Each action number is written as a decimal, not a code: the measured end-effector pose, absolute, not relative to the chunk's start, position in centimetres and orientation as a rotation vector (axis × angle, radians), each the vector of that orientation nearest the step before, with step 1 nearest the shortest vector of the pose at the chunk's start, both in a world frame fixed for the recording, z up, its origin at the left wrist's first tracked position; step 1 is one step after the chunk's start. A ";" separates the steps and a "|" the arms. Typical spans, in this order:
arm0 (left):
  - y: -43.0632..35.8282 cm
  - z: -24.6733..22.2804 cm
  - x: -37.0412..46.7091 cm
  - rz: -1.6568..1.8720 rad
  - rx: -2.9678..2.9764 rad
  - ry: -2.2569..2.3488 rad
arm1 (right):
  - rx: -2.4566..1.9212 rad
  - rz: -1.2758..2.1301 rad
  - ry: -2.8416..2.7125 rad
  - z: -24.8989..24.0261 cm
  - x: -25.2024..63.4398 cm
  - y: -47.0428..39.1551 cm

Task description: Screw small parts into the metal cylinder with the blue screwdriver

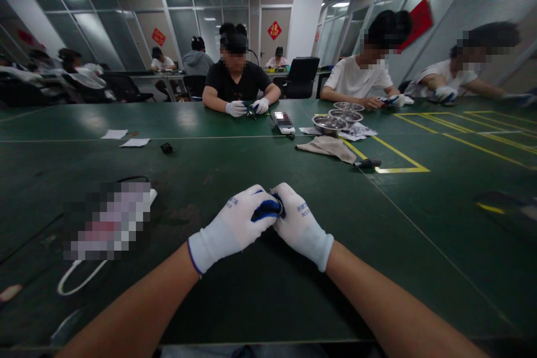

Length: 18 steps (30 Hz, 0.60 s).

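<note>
My left hand, in a white work glove with blue palm and fingers, is closed in front of me just above the green table. My right hand, gloved the same way, meets it at the fingertips. Both sets of fingers curl around something small and dark between them. The gloves cover most of it, so its kind cannot be made out.
A pixelated object with a white cord loop lies left. Ahead are a black coil, paper slips, a beige cloth, a dark-handled tool and metal bowls. Co-workers sit across the table.
</note>
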<state>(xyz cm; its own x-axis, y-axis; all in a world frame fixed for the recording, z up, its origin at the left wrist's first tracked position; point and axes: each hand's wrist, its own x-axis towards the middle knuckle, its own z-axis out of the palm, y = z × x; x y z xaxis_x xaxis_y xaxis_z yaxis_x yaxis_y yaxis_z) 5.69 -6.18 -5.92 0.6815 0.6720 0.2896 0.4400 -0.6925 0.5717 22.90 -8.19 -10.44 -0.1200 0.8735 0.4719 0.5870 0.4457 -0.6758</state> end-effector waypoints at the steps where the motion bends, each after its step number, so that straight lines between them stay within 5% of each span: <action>1: -6.1 -5.8 5.6 0.650 2.413 0.862 | -1.239 0.390 -1.846 -10.5 22.9 -8.2; 18: -5.8 -4.7 4.9 0.717 1.982 0.831 | -1.251 0.462 -1.744 -10.6 23.1 -7.8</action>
